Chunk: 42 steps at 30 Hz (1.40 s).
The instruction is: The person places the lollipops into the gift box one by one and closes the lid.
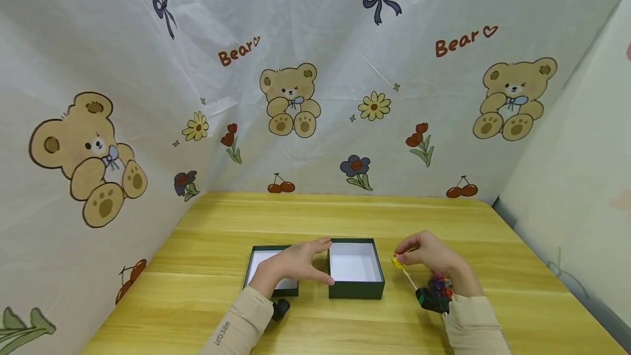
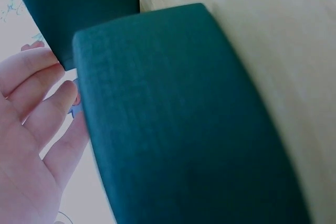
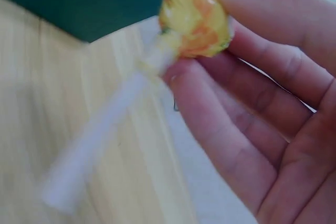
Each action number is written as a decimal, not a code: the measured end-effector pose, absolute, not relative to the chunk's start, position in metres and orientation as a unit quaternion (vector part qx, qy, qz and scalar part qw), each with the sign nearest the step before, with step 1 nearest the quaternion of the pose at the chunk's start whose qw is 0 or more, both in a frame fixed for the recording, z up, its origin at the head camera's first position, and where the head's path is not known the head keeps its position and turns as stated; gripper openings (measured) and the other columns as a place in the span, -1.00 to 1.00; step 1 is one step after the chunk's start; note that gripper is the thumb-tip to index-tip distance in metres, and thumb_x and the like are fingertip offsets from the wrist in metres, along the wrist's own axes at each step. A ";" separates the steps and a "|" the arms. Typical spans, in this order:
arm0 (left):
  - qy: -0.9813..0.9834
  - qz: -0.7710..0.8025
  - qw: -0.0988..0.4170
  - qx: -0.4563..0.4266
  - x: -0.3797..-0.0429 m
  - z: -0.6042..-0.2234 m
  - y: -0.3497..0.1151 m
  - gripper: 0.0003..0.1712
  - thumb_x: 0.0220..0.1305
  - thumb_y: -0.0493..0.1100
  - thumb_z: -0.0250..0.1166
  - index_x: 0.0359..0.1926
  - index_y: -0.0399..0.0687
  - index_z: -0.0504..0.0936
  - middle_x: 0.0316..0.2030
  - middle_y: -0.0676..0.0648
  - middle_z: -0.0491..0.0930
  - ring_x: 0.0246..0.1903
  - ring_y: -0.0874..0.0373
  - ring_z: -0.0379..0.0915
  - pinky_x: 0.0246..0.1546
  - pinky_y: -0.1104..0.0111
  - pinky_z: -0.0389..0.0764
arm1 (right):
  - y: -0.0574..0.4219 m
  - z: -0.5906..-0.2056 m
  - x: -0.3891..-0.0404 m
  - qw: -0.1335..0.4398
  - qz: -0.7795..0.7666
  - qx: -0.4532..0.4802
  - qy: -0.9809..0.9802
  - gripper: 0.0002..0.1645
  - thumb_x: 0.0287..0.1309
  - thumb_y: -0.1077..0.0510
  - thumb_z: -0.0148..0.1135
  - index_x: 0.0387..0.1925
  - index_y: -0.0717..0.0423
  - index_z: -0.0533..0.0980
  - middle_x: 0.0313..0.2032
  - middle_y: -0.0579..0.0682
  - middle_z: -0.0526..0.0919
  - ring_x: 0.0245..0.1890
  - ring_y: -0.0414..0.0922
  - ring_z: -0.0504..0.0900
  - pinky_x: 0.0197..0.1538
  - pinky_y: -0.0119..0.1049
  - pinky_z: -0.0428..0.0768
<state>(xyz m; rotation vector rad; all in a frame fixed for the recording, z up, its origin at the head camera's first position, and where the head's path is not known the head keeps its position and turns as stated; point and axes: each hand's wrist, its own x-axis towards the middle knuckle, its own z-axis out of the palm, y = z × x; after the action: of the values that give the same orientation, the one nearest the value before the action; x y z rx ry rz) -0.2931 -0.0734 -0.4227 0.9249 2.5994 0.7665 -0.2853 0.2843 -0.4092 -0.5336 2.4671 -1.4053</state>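
My right hand pinches a lollipop by its yellow and orange wrapped head, between thumb and fingertips. Its white stick slants downward from the head. This hand is over the table to the right of an open green box with a white inside. My left hand reaches across the green box lid, fingers spread and fairly straight, its fingertips and thumb right at the box's left side. In the left wrist view, the green side of the lid fills the middle, with the fingers beyond it.
More wrapped lollipops, purple and red, lie by the right wrist, partly hidden by the wrist camera. The wooden table meets a cloth backdrop printed with bears at the back and left.
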 end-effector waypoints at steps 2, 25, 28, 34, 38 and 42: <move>0.899 0.263 0.138 0.322 -0.293 -0.422 -0.073 0.12 0.13 0.34 0.41 0.57 0.05 0.13 0.59 0.09 -0.02 0.55 0.02 -0.01 0.47 0.04 0.26 | 0.282 -0.403 -0.284 0.114 -0.482 -0.184 0.849 -0.69 0.22 0.23 0.36 -0.12 0.43 0.64 -0.22 0.17 0.76 -0.25 -0.11 0.70 -0.13 -0.32 0.70; 0.900 0.263 0.137 0.318 -0.292 -0.422 -0.074 0.13 0.11 0.32 0.43 0.56 0.04 0.15 0.59 0.09 -0.01 0.55 0.01 -0.02 0.48 0.02 0.25 | 0.234 -0.386 -0.284 0.085 -0.497 -0.210 0.838 -0.70 0.21 0.20 0.39 -0.10 0.33 0.67 -0.18 0.16 0.74 -0.21 -0.09 0.68 -0.12 -0.39 0.68; 0.902 0.259 0.137 0.318 -0.292 -0.423 -0.073 0.12 0.11 0.34 0.42 0.56 0.05 0.15 0.58 0.10 0.00 0.55 0.02 0.00 0.47 0.03 0.25 | 0.227 -0.387 -0.285 0.089 -0.498 -0.215 0.835 -0.73 0.20 0.22 0.39 -0.12 0.34 0.68 -0.19 0.17 0.74 -0.23 -0.09 0.68 -0.11 -0.30 0.71; 0.903 0.256 0.139 0.315 -0.292 -0.423 -0.074 0.13 0.12 0.37 0.40 0.56 0.04 0.15 0.59 0.05 0.01 0.54 0.01 0.03 0.47 0.01 0.26 | 0.208 -0.388 -0.289 0.092 -0.495 -0.221 0.835 -0.76 0.21 0.23 0.38 -0.14 0.32 0.69 -0.19 0.16 0.76 -0.24 -0.11 0.70 -0.05 -0.05 0.72; 0.901 0.257 0.141 0.319 -0.292 -0.423 -0.074 0.12 0.12 0.38 0.39 0.56 0.05 0.15 0.59 0.03 0.01 0.55 0.01 0.01 0.47 0.00 0.26 | 0.197 -0.390 -0.292 0.093 -0.487 -0.222 0.839 -0.77 0.19 0.22 0.40 -0.16 0.29 0.71 -0.21 0.13 0.77 -0.27 -0.13 0.69 -0.08 0.00 0.71; 0.900 0.258 0.144 0.321 -0.293 -0.422 -0.073 0.12 0.13 0.37 0.40 0.56 0.04 0.14 0.59 0.04 0.01 0.55 0.00 0.01 0.46 -0.02 0.27 | 0.188 -0.395 -0.294 0.100 -0.489 -0.226 0.836 -0.77 0.17 0.19 0.42 -0.19 0.28 0.73 -0.25 0.14 0.78 -0.29 -0.13 0.70 -0.13 0.00 0.70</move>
<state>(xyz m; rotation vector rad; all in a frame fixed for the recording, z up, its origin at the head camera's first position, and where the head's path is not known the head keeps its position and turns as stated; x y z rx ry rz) -0.2928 -0.0732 -0.4218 0.9242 2.5947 0.7438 -0.2939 0.1877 -0.3946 -0.6688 2.4728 -1.4464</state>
